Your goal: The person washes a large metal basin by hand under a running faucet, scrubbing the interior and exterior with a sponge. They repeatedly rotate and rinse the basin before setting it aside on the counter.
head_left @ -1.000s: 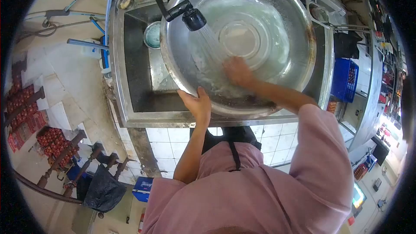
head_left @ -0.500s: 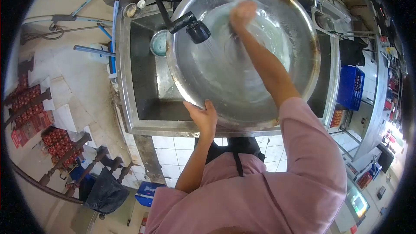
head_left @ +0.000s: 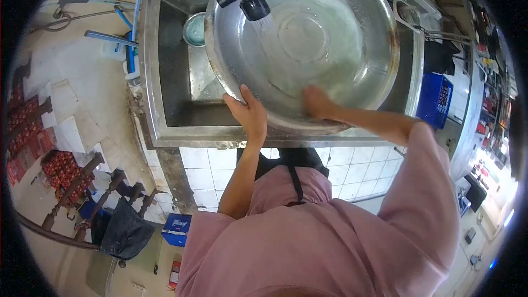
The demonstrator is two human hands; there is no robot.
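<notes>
1. Steel bowl (head_left: 330, 33), big and round, leaning in the sink (head_left: 170, 49) under the tap (head_left: 254, 6), water running in.
2. Left hand (head_left: 250, 113): fingers clenched over the near rim, keeping it steady.
3. Right hand (head_left: 317, 102): down on the wet inside, near the low edge; cannot tell if open or gripping a cloth.
4. Looks like washing the inside.
5. Next: needs a firm rim hold and a rub round the far side.
</notes>
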